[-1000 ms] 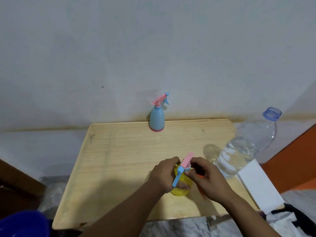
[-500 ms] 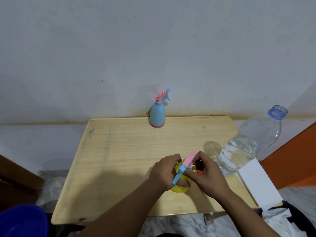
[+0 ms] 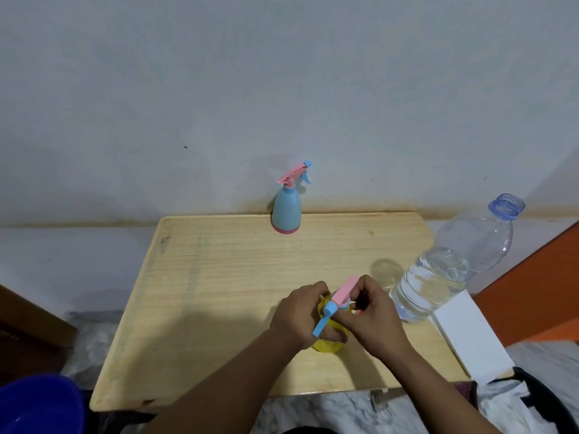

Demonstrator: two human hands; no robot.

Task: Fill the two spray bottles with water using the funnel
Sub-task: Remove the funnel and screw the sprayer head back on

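A yellow spray bottle (image 3: 326, 345) stands near the front of the wooden table (image 3: 219, 277). My left hand (image 3: 297, 314) wraps around its body. My right hand (image 3: 372, 311) grips its pink and blue spray head (image 3: 340, 297) at the neck. A second spray bottle (image 3: 286, 211), light blue with a pink head, stands upright at the table's back edge by the wall. A large clear water bottle (image 3: 454, 267), uncapped and about half full, stands at the table's right edge. A small orange piece (image 3: 357, 312) shows just under my right hand; I cannot tell whether it is the funnel.
A white box (image 3: 463, 336) lies at the table's front right corner. A blue basin (image 3: 37, 405) sits low at the left. Cloth and a dark bag (image 3: 529, 402) lie at the lower right. The wall stands right behind the table.
The spray head has turned a little in my right hand, its pink top tilting up and right. Both hands stay on the yellow bottle. The view has tilted up slightly.
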